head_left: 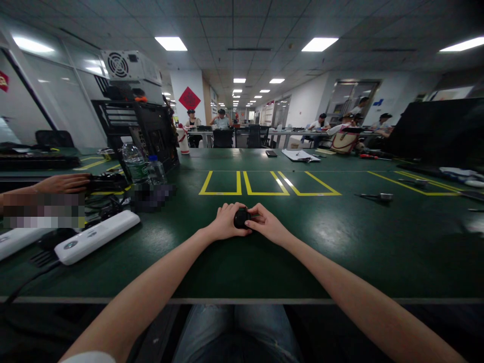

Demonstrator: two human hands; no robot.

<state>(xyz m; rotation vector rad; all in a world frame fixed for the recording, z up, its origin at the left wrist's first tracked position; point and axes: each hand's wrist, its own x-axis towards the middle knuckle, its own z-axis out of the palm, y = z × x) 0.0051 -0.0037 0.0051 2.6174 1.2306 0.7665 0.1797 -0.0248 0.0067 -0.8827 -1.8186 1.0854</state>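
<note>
A small black rounded object (240,219) is between my two hands, low over the green table (234,267). My left hand (225,222) curls around its left side, with the thumb along its near edge. From the right, my right hand (268,225) pinches it between thumb and fingers. Its kind is not clear, since fingers cover much of it. Beyond my hands, yellow tape outlines (220,193) mark the tabletop.
At left lie a white power strip (99,237) and a co-worker's hand (62,184) by dark cables. Water bottles (135,161) stand beside an open computer case (151,133). Metal-ended tools (384,197) lie right; papers (298,155) and a phone-like slab (271,153) lie farther back.
</note>
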